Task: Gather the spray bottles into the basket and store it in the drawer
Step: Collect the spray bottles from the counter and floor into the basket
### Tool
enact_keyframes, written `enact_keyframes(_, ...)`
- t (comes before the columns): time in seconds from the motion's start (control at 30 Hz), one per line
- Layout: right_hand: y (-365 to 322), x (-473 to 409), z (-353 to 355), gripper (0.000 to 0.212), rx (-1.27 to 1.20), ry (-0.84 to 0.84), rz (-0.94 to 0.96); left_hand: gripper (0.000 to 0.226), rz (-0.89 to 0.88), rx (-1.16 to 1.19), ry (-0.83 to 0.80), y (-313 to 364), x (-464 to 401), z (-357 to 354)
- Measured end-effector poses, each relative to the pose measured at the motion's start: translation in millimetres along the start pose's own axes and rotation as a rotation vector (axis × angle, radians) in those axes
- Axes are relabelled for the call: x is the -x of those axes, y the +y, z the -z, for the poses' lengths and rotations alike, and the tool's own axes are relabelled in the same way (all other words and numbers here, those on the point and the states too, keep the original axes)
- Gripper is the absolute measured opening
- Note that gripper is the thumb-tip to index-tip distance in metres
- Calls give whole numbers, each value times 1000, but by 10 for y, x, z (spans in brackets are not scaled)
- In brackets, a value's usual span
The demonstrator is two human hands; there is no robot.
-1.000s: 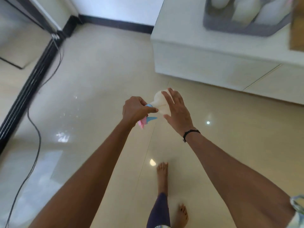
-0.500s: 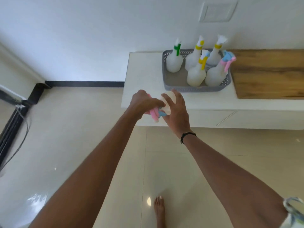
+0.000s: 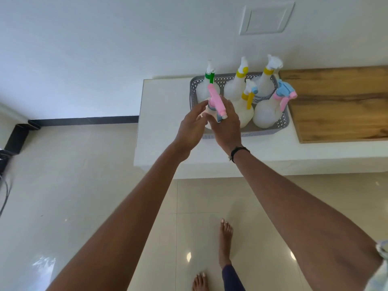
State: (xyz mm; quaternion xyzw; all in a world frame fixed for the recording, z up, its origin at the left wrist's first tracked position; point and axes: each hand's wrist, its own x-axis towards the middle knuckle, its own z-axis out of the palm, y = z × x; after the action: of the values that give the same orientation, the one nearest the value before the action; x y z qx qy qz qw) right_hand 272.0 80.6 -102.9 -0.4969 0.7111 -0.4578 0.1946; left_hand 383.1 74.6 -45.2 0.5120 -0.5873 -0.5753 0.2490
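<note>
A white spray bottle with a pink trigger head [image 3: 216,101] stands upright over the front left corner of the grey perforated basket [image 3: 273,131]. My left hand [image 3: 192,126] cups its left side and my right hand [image 3: 227,126] wraps its right side, so most of its body is hidden. Several other white spray bottles stand in the basket: one with a green collar [image 3: 206,89] at the back left, yellow-collared ones [image 3: 238,85] behind, and a pink and blue one [image 3: 267,111] at the front right.
The basket sits on a low white counter [image 3: 165,127] against the wall. A wooden board [image 3: 340,106] lies on the counter right of the basket. Black cables and a box [image 3: 16,139] are on the floor at far left. My bare feet [image 3: 225,242] stand on glossy tiles.
I have raised my view from the floor to the counter. Both hands carried the pink-headed bottle forward and up, turning it upright over the basket's front left corner.
</note>
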Motion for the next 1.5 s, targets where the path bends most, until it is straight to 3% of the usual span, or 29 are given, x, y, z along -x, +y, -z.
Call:
enact_keyframes(0.33,464,-497,-211,38,125,-79,-262,59,16,-95,22,-381,-929,-323)
enact_keyframes(0.37,372,-513,-168,37,139,-114,-282,53,42,-76,-16,-580,-1071,-375)
enact_keyframes(0.43,68,-554,-136,38,127,-236,-291,57,103,-14,-55,-1912,-1748,-605)
enact_keyframes(0.5,-132,-598,-63,38,115,-221,-273,76,93,-65,15,-2426,-1911,-574)
enact_keyframes(0.53,-67,-580,-58,38,110,-190,-264,70,54,-95,56,-2511,-1925,-588)
enact_keyframes(0.57,34,-572,-87,37,144,-155,-206,57,93,-118,-11,-2234,-1741,-585)
enact_keyframes(0.67,435,-489,-223,42,149,-90,-212,43,108,-174,26,-697,-1174,-439)
enact_keyframes(0.77,623,-481,-280,45,169,-77,-163,54,67,-212,73,-642,-1061,-403)
enact_keyframes(0.93,644,-410,-7,56,178,-146,-124,51,25,-213,173,-680,-1023,-394)
enact_keyframes(1.07,847,-128,611,20,189,125,-54,46,4,-242,487,-728,-845,-406)
enact_keyframes(1.13,1066,-85,941,17,215,291,-108,52,112,-201,569,-812,-814,-424)
enact_keyframes(1.23,1401,-270,1296,25,214,442,-306,58,240,-125,550,-866,-844,-430)
enact_keyframes(1.5,1948,-1235,1506,32,141,33,-517,52,313,1,505,-740,-1216,-336)
